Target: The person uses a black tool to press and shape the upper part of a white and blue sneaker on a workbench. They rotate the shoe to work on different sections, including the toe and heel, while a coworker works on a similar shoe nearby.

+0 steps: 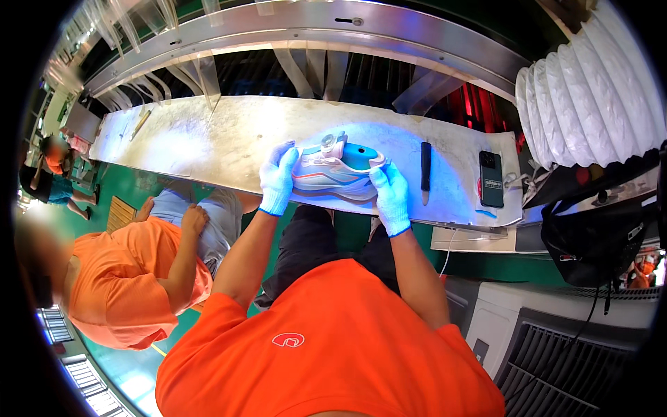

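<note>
A pale sneaker (332, 175) with a thick sole, an orange line on its side and a blue inside is held level at the table's near edge, under bluish light. My left hand (278, 179), in a white glove with a blue cuff, grips its toe end. At the heel end, my right hand (390, 197), gloved the same way, closes its fingers on the shoe. A round clear dial-like piece (328, 143) shows on the shoe's upper. To the right of my right hand lies a knife with a black handle (426, 167).
A phone (491, 179) lies on the worn white tabletop (229, 132) at right. Beyond runs a metal rail (306, 31) with hanging clear strips. A white ribbed duct (590, 97) and a black bag (594, 236) are at right. A person in orange (139, 278) sits at my left.
</note>
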